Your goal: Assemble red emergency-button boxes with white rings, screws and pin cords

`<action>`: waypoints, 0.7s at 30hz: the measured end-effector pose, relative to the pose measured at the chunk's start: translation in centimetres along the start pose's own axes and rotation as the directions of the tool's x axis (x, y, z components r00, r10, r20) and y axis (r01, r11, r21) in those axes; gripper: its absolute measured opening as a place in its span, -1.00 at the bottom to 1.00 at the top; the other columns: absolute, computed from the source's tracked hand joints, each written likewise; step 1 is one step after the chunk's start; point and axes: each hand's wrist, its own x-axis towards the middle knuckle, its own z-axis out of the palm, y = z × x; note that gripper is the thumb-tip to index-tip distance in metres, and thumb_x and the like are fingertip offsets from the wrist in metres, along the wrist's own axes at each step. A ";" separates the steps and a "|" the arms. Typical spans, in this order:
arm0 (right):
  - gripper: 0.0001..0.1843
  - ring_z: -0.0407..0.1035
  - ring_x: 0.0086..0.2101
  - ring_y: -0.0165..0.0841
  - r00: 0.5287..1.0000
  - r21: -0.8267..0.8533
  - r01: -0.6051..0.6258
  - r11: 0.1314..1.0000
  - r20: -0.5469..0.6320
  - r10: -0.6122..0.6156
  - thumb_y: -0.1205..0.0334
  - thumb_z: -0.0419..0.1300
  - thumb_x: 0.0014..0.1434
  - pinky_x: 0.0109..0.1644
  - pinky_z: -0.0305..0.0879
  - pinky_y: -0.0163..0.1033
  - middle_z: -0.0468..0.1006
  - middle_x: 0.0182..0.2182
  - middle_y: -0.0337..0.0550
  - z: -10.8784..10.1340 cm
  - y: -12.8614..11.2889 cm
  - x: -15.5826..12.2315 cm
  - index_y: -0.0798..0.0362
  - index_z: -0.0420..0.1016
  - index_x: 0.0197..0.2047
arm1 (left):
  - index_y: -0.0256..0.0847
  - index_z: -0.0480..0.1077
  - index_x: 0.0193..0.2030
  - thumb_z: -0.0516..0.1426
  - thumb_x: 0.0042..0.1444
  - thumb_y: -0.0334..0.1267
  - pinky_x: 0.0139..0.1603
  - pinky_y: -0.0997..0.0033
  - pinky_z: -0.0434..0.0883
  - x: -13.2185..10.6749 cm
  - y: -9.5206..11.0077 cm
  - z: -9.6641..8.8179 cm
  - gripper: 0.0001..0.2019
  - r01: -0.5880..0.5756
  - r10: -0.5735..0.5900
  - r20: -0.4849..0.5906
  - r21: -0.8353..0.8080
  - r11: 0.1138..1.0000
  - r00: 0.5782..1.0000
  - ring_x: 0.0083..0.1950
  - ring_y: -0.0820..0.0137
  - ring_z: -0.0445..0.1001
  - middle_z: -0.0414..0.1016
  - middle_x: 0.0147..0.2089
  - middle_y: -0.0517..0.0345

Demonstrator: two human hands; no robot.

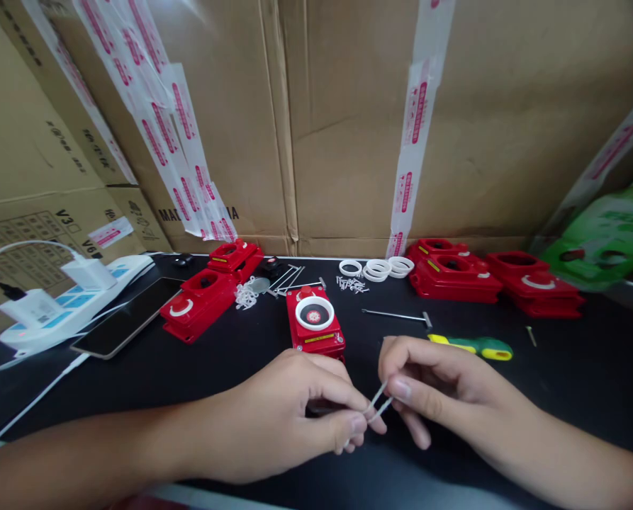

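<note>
Between my two hands runs a thin pale cord-like piece (383, 407), showing as two strands side by side; its ends are hidden in the fingers. My left hand (321, 414) pinches one end between thumb and forefinger. The other end is pinched by the thumb and forefinger of my right hand (427, 389). Just beyond my left hand lies a red box-shaped housing (298, 334) with a white ring (298, 312) around its dark round centre. A yellow and green screwdriver handle (494, 348) rests beyond my right hand.
Red housings (202, 301) stand at left, with more red housings (454, 276) at right. White rings (377, 269), small screws (351, 285) and T-shaped metal rods (395, 314) lie between. A phone (130, 319) and power strip (87, 297) sit left. Cardboard (342, 127) walls the back.
</note>
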 end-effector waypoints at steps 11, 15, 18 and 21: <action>-0.65 0.36 -0.44 -0.50 0.996 -0.087 0.015 0.996 -0.089 -0.023 -0.10 0.20 0.47 -0.31 0.28 -0.33 0.46 -0.38 -0.32 0.4 -0.9 0.4 0.01 0.47 -0.18 | 0.08 0.65 0.16 0.13 0.46 -0.34 -0.06 0.52 0.42 -0.3 0.3 -0.5 -0.67 0.046 -0.051 0.031 0.159 0.986 0.998 -0.14 0.49 0.50 0.46 -0.11 0.23; -0.67 0.35 -0.47 -0.50 0.979 -0.115 0.074 0.991 -0.183 -0.094 -0.08 0.23 0.45 -0.35 0.26 -0.35 0.43 -0.43 -0.35 0.5 -0.8 0.4 0.00 0.49 -0.21 | -0.04 0.70 0.08 0.23 0.41 -0.31 -0.17 0.54 0.49 -0.1 -0.8 -0.5 -0.77 0.050 -0.050 0.006 0.027 0.998 0.999 -0.31 0.56 0.52 0.51 -0.12 0.21; -0.69 0.37 -0.47 -0.48 0.958 -0.179 0.092 0.980 -0.252 -0.136 -0.06 0.25 0.44 -0.37 0.25 -0.34 0.45 -0.48 -0.35 0.4 -0.7 0.6 0.00 0.49 -0.22 | -0.11 0.75 -0.07 0.34 0.31 -0.25 -0.33 0.57 0.49 0.1 -1.3 -0.7 -0.87 0.051 -0.053 -0.053 -0.052 0.997 0.997 -0.42 0.58 0.51 0.56 -0.18 0.20; -0.70 0.37 -0.48 -0.45 0.945 -0.280 0.079 0.957 -0.284 -0.162 -0.02 0.21 0.47 -0.38 0.26 -0.33 0.45 -0.52 -0.35 0.1 -0.5 0.8 -0.01 0.49 -0.23 | -0.16 0.76 -0.25 0.42 0.22 -0.19 -0.41 0.59 0.43 0.2 -1.0 -0.8 -0.90 0.013 -0.012 -0.139 0.001 1.000 0.990 -0.45 0.56 0.49 0.58 -0.31 0.22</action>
